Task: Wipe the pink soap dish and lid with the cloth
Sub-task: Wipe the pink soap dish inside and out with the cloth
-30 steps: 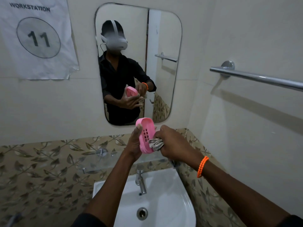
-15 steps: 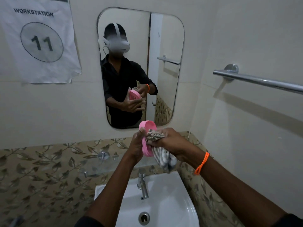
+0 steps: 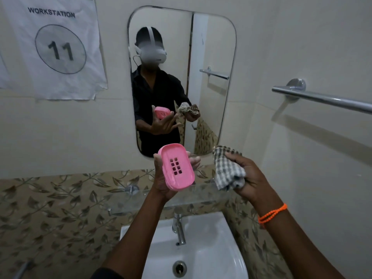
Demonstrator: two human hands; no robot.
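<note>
One pink soap dish [image 3: 177, 167] rests on the spread left hand [image 3: 161, 178]; at 3 o'clock, the right hand [image 3: 249, 178] grips one cloth [image 3: 228, 170], lid unseen.

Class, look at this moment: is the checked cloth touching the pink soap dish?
Apart. The head view shows bare wall between the cloth in the right hand and the soap dish.
</note>
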